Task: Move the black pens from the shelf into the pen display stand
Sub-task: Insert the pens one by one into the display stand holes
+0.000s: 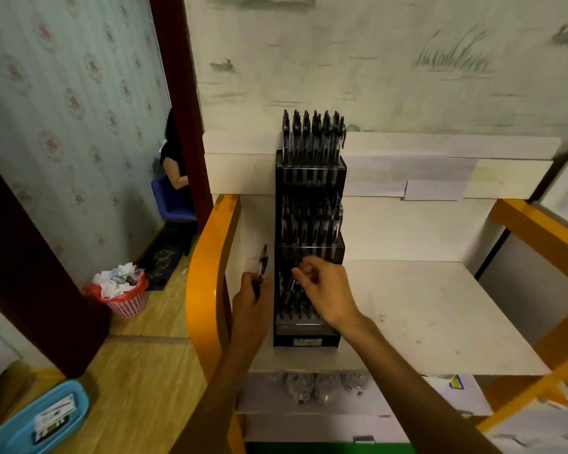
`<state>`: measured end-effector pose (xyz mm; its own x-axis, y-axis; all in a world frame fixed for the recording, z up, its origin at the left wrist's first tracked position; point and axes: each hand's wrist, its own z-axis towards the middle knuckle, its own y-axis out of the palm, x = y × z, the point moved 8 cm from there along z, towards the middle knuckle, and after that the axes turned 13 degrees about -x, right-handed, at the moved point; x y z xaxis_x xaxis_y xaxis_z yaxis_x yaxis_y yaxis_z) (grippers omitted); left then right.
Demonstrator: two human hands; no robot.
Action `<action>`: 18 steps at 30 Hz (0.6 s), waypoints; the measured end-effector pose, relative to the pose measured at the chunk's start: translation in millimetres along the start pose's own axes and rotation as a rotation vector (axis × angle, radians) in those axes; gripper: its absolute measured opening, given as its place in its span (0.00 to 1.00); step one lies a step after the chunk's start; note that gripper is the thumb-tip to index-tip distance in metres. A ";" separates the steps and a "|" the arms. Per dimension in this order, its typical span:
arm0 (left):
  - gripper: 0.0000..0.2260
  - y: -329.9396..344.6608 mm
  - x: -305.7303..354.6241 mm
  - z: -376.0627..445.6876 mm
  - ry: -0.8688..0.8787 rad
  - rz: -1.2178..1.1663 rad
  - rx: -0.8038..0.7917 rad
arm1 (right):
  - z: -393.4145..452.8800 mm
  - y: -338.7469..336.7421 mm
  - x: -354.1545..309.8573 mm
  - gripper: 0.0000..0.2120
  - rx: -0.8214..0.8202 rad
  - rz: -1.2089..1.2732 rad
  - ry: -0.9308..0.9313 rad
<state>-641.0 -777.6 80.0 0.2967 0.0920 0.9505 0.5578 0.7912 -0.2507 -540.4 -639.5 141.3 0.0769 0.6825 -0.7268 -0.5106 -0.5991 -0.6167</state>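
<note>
A tall black tiered pen display stand (pixel 309 335) stands on the white shelf (pixel 423 316), with several black pens in its top, middle and lower tiers. My left hand (pixel 251 301) grips a black pen (pixel 262 262) upright, just left of the stand. My right hand (pixel 325 290) reaches over the lowest tier and pinches another black pen (pixel 292 285) with its fingertips; that pen is partly hidden by my fingers and blurred.
The shelf unit has orange side frames (pixel 207 273). Clear bottles (pixel 325 386) sit on the shelf below. On the floor at left are a pink waste basket (pixel 128 301) and a blue tray (pixel 36 417). A person sits on a blue chair (pixel 171 198) beyond the doorway.
</note>
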 end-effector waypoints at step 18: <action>0.09 -12.8 17.4 2.0 0.088 0.037 -0.046 | -3.8 50.6 20.3 0.15 -0.233 -0.192 0.110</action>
<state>-644.6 -784.9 100.2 0.3836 0.0659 0.9212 0.5792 0.7597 -0.2956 -561.4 -657.6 94.2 0.2513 0.7505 -0.6113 -0.2691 -0.5525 -0.7889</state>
